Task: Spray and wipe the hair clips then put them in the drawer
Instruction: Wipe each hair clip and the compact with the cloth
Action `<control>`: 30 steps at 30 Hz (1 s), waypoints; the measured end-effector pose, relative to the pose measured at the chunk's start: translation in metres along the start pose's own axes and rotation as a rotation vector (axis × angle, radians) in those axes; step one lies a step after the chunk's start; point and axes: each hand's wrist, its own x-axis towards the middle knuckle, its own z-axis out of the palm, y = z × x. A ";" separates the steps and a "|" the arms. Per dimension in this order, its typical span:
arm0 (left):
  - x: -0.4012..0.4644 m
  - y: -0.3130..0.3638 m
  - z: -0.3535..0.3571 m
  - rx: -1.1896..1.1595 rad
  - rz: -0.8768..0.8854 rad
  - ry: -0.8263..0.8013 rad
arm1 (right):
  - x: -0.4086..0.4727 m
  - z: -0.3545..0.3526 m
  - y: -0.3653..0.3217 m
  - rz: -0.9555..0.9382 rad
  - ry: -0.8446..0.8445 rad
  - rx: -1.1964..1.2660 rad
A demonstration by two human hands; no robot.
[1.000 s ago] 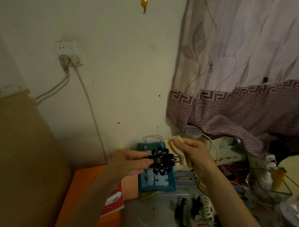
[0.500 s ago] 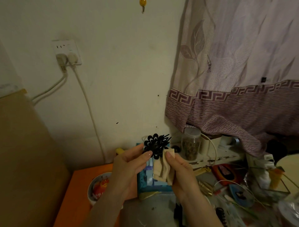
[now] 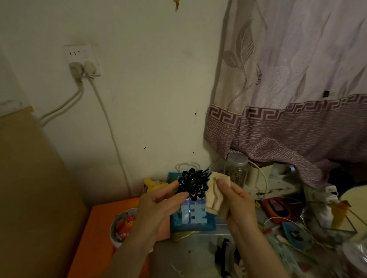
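Hair clip (image 3: pixel 192 183), black, flower-shaped: pinched in left hand (image 3: pixel 158 206) fingertips, raised in front of teal gift bag (image 3: pixel 191 220). Beige cloth (image 3: pixel 215 195): clutched in right hand (image 3: pixel 238 204), touching clip's right edge.

Wall: pale plaster wall (image 3: pixel 151 89), scuffed, with a few small dark specks.
Outlet: white outlet (image 3: pixel 82 59) high on the left, two plugs in it.
Cords: two pale cords (image 3: pixel 61 108) run down and left from it; a third cord (image 3: pixel 111 127) drops toward the tabletop.
Curtain: lilac curtain (image 3: pixel 297 69) on the right with a leaf pattern, a purple key-pattern band and a striped hem that sags over the clutter.
Left side: a tan board (image 3: pixel 29 188) leans at the left edge.
Surfaces: an orange surface (image 3: pixel 93 234) sits beside a grey tabletop (image 3: pixel 190 256).
Hook: a yellow hook (image 3: pixel 176 2) at the top edge.
Light: dim, warm, with no hard shadows.
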 end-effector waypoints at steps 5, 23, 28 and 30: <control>0.002 -0.001 -0.006 -0.063 -0.025 0.031 | 0.002 -0.009 -0.002 0.028 -0.049 -0.057; -0.005 -0.010 -0.010 -0.047 -0.026 -0.003 | -0.002 -0.011 0.009 0.030 -0.136 0.000; -0.005 -0.014 -0.006 -0.085 -0.084 -0.064 | -0.007 -0.014 0.014 0.076 -0.190 -0.031; -0.005 -0.018 -0.004 -0.091 -0.110 -0.088 | -0.013 -0.011 0.019 0.144 -0.282 -0.016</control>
